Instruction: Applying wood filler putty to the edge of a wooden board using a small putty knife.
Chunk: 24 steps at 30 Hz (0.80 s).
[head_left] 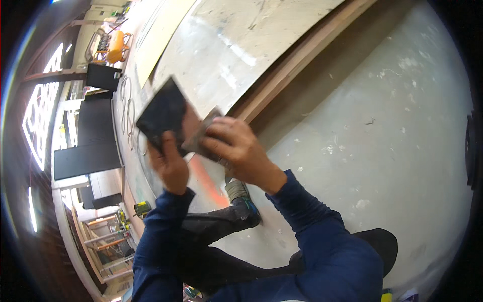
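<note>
My left hand (173,170) grips a small black rectangular panel (163,111) by its lower edge, thumb across its face. The panel is held up at a tilt, and a reddish-brown side of it (190,121) shows on the right. My right hand (241,149) is closed on a grey-brown flat pad (204,137) that looks like folded sandpaper. The pad is against or very close to the panel's right side; blur hides the exact contact. Both hands are raised above the floor, in front of my bent leg (214,224).
A large pale board (216,60) with a wooden edge strip (302,53) lies beyond my hands. The grey floor (362,136) has white specks and an orange-red streak (207,180). At left stand an orange tank machine (116,46), black panels (88,160) and a wooden frame (103,241).
</note>
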Tool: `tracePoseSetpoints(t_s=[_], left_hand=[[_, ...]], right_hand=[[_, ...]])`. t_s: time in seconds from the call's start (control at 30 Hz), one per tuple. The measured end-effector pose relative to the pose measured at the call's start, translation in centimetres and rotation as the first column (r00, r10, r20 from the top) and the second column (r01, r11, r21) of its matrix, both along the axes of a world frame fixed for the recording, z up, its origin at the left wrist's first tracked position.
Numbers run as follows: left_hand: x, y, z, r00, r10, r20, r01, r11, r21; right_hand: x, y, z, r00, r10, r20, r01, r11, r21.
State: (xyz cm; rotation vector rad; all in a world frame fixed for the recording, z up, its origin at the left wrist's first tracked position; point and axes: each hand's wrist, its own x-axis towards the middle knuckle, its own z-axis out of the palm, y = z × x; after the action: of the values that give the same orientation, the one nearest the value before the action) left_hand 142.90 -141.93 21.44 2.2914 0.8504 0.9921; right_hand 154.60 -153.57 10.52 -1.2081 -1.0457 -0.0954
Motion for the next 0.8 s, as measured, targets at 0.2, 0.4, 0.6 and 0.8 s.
tracePoseSetpoints(t_s=[0.2,0.4,0.6,0.8], left_hand=[[-2.0,4.4,3.2,0.986,0.167,0.011,-0.164,0.95,0.265],[-3.2,5.6,2.4,0.97,0.208,0.124,-0.203,0.978,-0.057],[-3.4,6.4,2.1,0.953,0.168,0.25,-0.116,0.971,-0.211],[-3.9,5.9,2.0,0.817,0.378,-0.435,0.084,0.668,0.739]], right_hand=[[3.4,1.3,-9.2,0.946,-0.314,-0.081,0.294,0.936,-0.193],[13.0,1.6,-20.4,0.574,-0.81,-0.118,0.749,0.578,-0.325],[14.6,5.8,-22.0,0.584,-0.796,-0.161,0.753,0.605,-0.259],[8.0,6.0,-20.0,0.769,-0.623,-0.147,0.604,0.782,-0.153]])
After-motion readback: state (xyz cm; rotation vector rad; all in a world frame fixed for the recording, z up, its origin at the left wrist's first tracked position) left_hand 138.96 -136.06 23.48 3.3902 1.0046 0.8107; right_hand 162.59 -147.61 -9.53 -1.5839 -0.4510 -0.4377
